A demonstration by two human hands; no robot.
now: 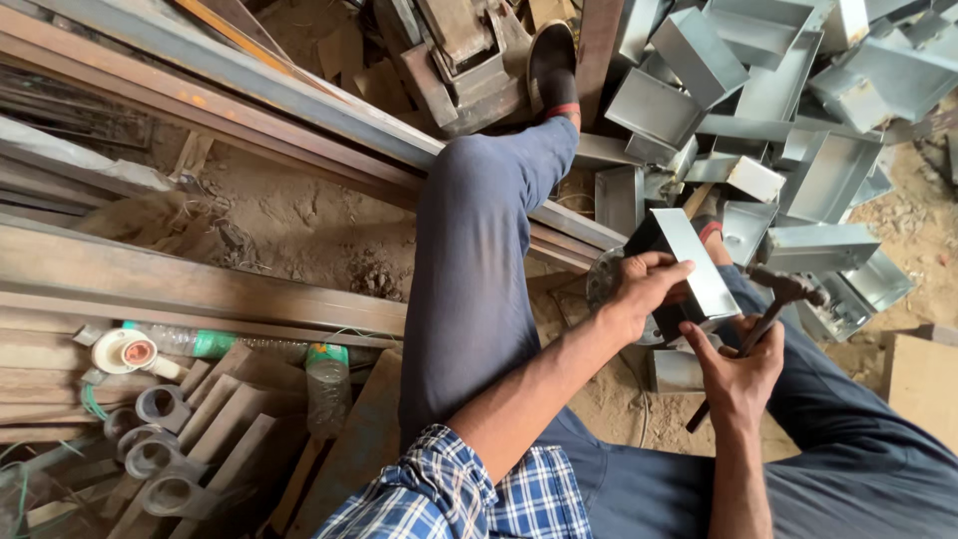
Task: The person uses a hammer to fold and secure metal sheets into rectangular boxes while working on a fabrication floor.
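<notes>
holding metal box (689,262) in left hand (644,287) | hammer (768,309) in right hand (736,374)

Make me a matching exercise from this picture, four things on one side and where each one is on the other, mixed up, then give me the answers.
1. hammer
2. sheet-metal box
3. plastic bottle
4. pile of metal boxes

A. lying at lower left
B. in the right hand
C. heaped at upper right
D. held by the left hand

Pairs: 1-B, 2-D, 3-A, 4-C
</notes>
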